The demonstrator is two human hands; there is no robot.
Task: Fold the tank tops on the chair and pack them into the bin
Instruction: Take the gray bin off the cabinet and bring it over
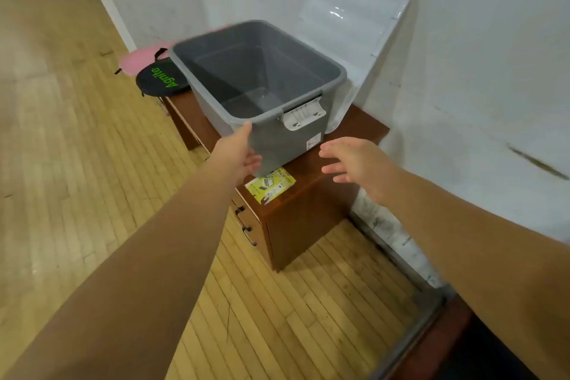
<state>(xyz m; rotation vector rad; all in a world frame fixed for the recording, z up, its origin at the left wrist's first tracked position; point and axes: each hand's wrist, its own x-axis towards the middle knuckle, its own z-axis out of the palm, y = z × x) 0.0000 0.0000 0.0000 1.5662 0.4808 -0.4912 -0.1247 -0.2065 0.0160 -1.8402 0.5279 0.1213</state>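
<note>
- A grey bin (287, 145) stands empty on a brown desk (308, 194) by a white wall; its clear lid (354, 18) leans on the wall behind it.
- The left hand (239, 151) touches the bin's near left corner, thumb by the rim, grip wide; the right hand (354, 163) hovers just beside the near wall, fingers spread, holding nothing.
- No tank tops or chair are in view.
- The step looks like taking hold of the bin; both hands should close on opposite sides under the rim and lift level; the leaning lid may slip.
</note>
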